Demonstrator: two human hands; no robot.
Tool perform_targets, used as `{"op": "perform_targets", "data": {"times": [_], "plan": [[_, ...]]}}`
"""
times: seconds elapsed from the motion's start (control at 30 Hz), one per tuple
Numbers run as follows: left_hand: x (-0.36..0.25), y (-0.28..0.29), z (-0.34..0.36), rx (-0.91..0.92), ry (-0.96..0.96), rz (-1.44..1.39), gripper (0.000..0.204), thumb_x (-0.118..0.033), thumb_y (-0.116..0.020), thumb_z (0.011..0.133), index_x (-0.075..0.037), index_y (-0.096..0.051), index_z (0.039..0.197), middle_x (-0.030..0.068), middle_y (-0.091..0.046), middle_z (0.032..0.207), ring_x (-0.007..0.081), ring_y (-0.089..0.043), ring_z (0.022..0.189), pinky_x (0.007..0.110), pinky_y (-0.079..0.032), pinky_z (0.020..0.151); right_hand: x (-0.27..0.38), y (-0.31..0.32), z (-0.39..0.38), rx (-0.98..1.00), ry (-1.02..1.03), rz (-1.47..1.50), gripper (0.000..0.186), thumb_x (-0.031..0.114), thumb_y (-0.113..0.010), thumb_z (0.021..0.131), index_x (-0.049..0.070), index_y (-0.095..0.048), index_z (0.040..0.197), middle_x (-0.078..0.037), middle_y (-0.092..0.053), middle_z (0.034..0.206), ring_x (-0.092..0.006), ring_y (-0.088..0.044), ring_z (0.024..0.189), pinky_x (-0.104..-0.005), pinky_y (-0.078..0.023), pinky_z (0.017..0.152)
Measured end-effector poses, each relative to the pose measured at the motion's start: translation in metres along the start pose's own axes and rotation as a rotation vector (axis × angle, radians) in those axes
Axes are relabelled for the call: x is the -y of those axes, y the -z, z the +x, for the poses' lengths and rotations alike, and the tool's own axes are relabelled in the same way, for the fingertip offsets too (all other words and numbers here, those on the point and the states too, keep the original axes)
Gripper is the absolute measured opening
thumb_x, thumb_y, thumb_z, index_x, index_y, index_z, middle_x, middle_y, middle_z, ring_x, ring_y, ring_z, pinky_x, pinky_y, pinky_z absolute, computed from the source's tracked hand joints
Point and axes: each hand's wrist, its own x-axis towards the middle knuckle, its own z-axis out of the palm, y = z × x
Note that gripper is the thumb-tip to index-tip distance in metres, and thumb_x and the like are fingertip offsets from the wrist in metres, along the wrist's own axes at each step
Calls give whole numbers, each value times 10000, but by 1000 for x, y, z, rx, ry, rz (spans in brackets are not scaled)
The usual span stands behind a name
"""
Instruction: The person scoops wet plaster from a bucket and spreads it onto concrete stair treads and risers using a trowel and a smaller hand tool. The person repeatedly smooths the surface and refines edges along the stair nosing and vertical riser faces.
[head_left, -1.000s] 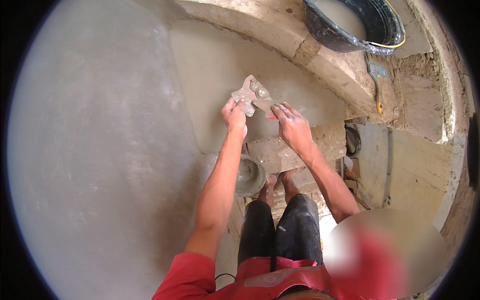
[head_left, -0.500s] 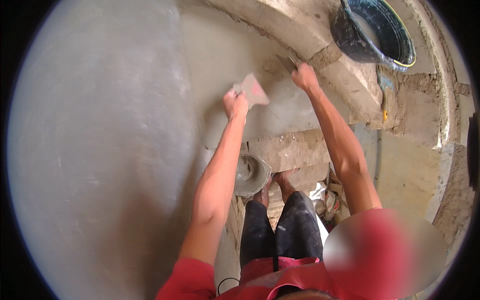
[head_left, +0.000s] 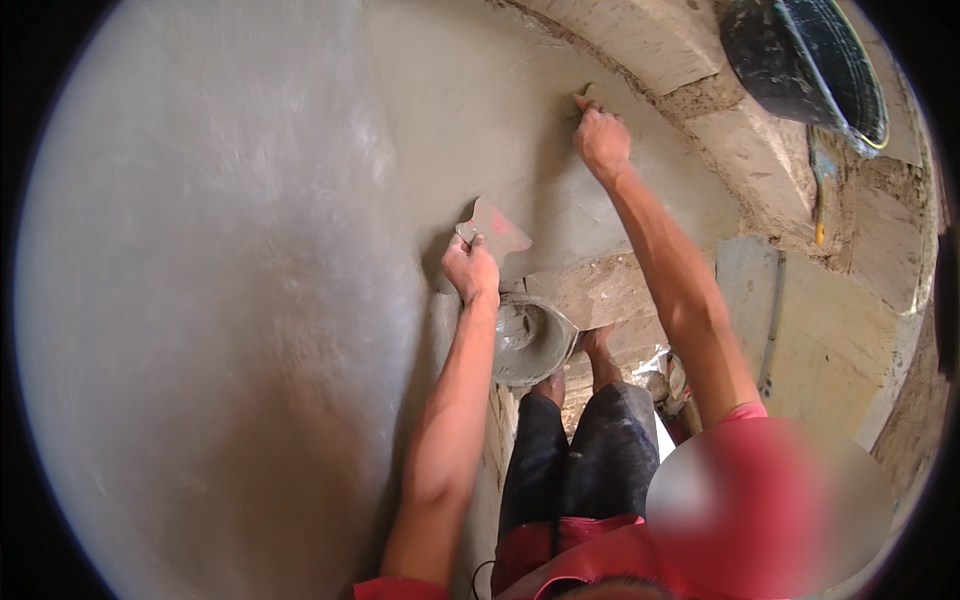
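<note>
Fingers of our left hand (head_left: 470, 270) clamp the handle of a flat, reddish, mortar-smeared plastering trowel (head_left: 497, 228) held against the broad grey wet-plastered wall (head_left: 230, 300). Most of that surface looks smoothed, while the bare stone edge (head_left: 690, 60) remains uncoated. Since a second ago, our right hand (head_left: 602, 140) has left the trowel and reached up, fingers curled on something we cannot identify.

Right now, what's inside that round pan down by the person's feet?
The pan holds wet grey mortar, heaped toward its left side. Its bottom is covered by the mortar, so nothing beneath shows.
</note>
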Motion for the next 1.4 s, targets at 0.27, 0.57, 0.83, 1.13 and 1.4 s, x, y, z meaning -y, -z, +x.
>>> {"op": "perform_targets", "data": {"times": [0.27,0.57,0.83,1.13,1.4], "plan": [[9,17,15,-105,4,-34,119,-44,-668,957,74,-671,938,154,-733,862,213,-650,754,410,-514,712,86,-34,-126,225,304,-199,663,127,-611,893,-95,-439,1494,-279,-536,1457,-419,-591,1246,-413,-606,921],[16,37,19,-121,-62,-25,138,-27,-644,965,71,-701,1043,159,-750,917,225,-676,795,398,-526,756,76,22,-196,419,253,116,533,99,-587,910,-16,-567,1431,-289,-699,1154,-421,-696,1030,-481,-605,797],[6,30,10,-31,9,-142,116,-5,-614,986,50,-696,1048,102,-734,950,167,-642,829,356,-509,779,-52,27,-60,-190,167,-156,502,90,-530,940,-23,-543,1429,-279,-680,1240,-404,-658,1182,-537,-517,1023],[-11,21,23,-52,-96,-104,126,-15,-640,967,59,-696,1053,133,-758,982,197,-686,861,366,-523,792,-4,2,-171,263,198,-137,451,89,-521,958,-66,-548,1381,-257,-700,1141,-389,-712,1021,-471,-581,886],[5,24,19,-65,-125,86,135,-20,-653,950,50,-709,1052,156,-775,958,210,-700,818,387,-529,776,-60,40,-42,133,-184,-104,397,106,-521,948,61,-631,1327,-247,-737,1005,-385,-737,910,-483,-603,759]]}}
